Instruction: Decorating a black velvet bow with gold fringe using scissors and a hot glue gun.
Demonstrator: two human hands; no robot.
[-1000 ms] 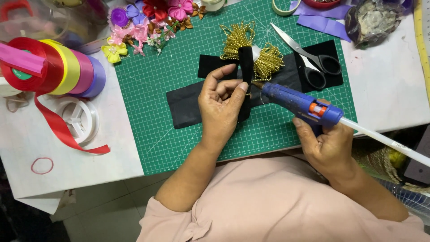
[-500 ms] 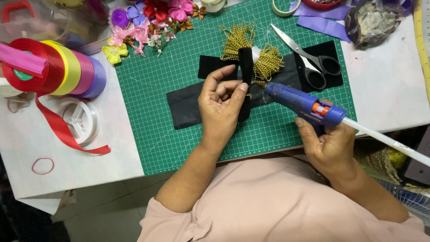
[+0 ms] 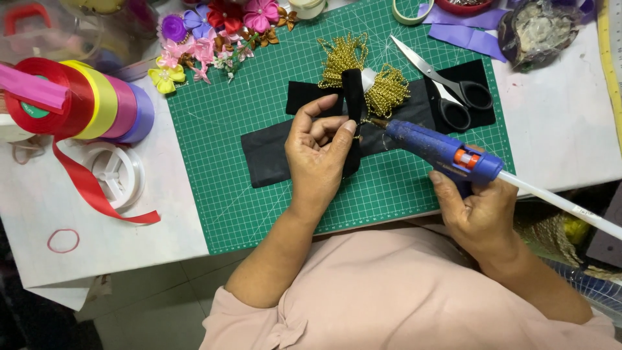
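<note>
The black fabric bow [image 3: 311, 139] lies in the middle of the green cutting mat [image 3: 220, 129], spread flat in two overlapping layers of matte black cloth — a longer strip nearer the person and a shorter one behind it. A narrow black band [image 3: 353, 91] runs upright across its centre, and bunches of gold bead strands [image 3: 363, 68] fan out from behind that band, toward the mat's far edge.

The left hand [image 3: 317, 155] rests on the bow's centre, fingers curled and thumb and fingertips pinching the black band closed around the middle. The right hand [image 3: 483, 217], at the mat's near right corner, is wrapped tightly around the grip of a blue glue gun [image 3: 440, 149] with an orange trigger; its nozzle touches the band just beside the left fingertips, and a white glue stick [image 3: 564, 204] juts out of its back, off past the mat's right edge.

On the bow's right end lie black-handled scissors [image 3: 447, 87]. At the mat's far left corner sits a cluster of fabric flowers [image 3: 214, 32] — and left of the mat, a row of ribbon spools [image 3: 97, 104] with a red ribbon tail [image 3: 97, 194] trailing out.
</note>
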